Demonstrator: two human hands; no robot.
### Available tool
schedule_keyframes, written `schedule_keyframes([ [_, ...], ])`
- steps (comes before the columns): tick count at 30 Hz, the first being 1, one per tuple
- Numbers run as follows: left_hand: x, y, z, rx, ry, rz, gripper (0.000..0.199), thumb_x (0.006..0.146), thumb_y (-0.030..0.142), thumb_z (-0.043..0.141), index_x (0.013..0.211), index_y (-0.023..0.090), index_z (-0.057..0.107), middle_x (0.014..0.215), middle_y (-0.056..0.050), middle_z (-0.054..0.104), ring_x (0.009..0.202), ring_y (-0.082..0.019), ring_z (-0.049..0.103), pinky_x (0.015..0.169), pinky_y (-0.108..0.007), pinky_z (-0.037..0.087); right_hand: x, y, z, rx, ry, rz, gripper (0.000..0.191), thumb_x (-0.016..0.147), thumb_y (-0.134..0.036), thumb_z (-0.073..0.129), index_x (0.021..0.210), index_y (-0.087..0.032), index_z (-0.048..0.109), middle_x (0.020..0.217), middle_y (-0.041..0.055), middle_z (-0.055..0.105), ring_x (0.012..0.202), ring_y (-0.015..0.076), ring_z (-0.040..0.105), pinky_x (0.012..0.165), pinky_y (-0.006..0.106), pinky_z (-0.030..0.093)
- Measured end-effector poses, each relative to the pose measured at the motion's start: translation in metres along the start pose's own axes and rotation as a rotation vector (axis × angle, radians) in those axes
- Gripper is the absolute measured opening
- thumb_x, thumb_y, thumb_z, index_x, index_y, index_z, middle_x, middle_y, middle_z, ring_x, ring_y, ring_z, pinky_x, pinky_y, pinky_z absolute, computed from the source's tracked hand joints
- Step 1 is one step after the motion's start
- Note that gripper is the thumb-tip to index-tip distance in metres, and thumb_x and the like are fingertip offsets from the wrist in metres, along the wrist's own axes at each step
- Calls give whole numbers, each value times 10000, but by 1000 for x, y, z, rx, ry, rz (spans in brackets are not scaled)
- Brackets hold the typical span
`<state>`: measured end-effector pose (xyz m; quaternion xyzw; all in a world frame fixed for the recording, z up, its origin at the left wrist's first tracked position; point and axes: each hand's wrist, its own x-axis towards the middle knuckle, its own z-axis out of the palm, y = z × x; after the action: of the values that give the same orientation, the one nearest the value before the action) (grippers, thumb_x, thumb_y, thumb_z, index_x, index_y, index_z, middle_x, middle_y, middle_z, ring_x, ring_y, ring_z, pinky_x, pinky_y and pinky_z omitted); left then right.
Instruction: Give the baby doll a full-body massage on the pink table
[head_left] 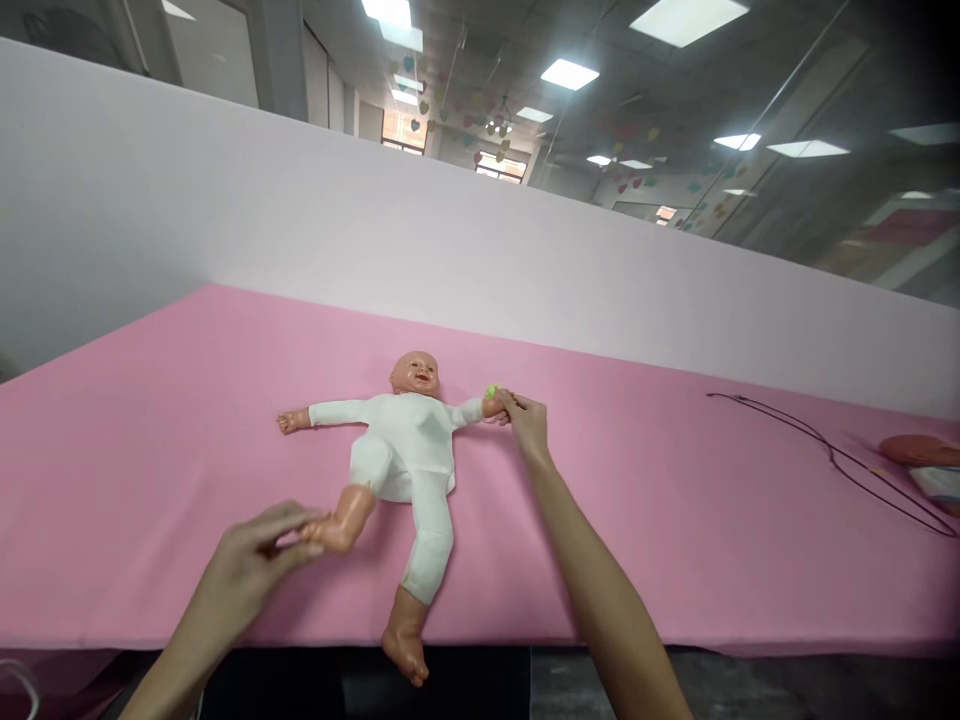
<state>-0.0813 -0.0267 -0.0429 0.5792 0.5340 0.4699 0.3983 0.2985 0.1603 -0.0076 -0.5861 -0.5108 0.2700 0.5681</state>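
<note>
A baby doll (409, 440) with a white cloth body lies face up on the pink tabletop (637, 500), its head toward the wall. My left hand (259, 560) pinches the toes of the doll's bent leg, on the left side. That foot is lifted toward me. My right hand (525, 415) is closed on the doll's hand at the right, with that arm stretched out. Just beside those fingers shows a small yellow-green thing (492, 391), partly hidden and too small to name. The doll's other leg (429, 540) lies straight, its foot hanging over the table's front edge.
A thin dark cord (829, 445) lies looped on the right of the table. At the far right edge is another doll-like, skin-coloured object (911, 450) with a white part, cut off by the frame. A white partition (480, 260) stands behind the table.
</note>
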Motion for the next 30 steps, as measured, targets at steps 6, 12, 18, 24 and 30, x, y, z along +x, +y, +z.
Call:
schedule_keyframes([
  [6, -72, -49, -10, -30, -93, -128, 345, 758, 571, 825, 932, 279, 883, 894, -74, 802, 847, -283, 768, 767, -298, 630, 2, 42, -20, -6, 56, 153, 564, 643, -689, 821, 510, -164, 664, 514, 40, 618, 524, 158, 537, 543, 299, 429],
  [12, -20, -14, -6, 3, 60, -38, 363, 744, 548, 849, 957, 256, 873, 925, -62, 802, 868, -270, 751, 742, -280, 595, -20, -12, -6, 66, -53, -38, 486, 761, -641, 812, 651, -173, 738, 548, 7, 592, 543, 155, 527, 574, 304, 454],
  [18, 84, 14, 38, -161, 57, 13, 441, 728, 506, 863, 1035, 189, 857, 1133, -124, 811, 1131, -377, 723, 1006, -467, 553, -77, -29, 40, -148, -329, -292, 402, 918, -586, 701, 822, -216, 823, 740, 45, 678, 645, 186, 603, 649, 324, 487],
  [24, 66, 11, 33, -152, 31, 37, 391, 762, 489, 852, 1029, 203, 858, 1085, -108, 819, 1050, -340, 750, 929, -410, 591, -56, -20, 34, -118, -255, -235, 441, 891, -625, 706, 821, -203, 811, 697, 34, 668, 620, 186, 600, 633, 321, 490],
  [30, -57, -10, -2, 19, -19, -13, 319, 808, 533, 805, 1003, 291, 875, 830, -44, 770, 763, -243, 737, 667, -257, 596, -6, 20, -8, -22, 75, 24, 590, 699, -739, 782, 573, -172, 681, 544, 40, 636, 550, 180, 575, 556, 300, 462],
])
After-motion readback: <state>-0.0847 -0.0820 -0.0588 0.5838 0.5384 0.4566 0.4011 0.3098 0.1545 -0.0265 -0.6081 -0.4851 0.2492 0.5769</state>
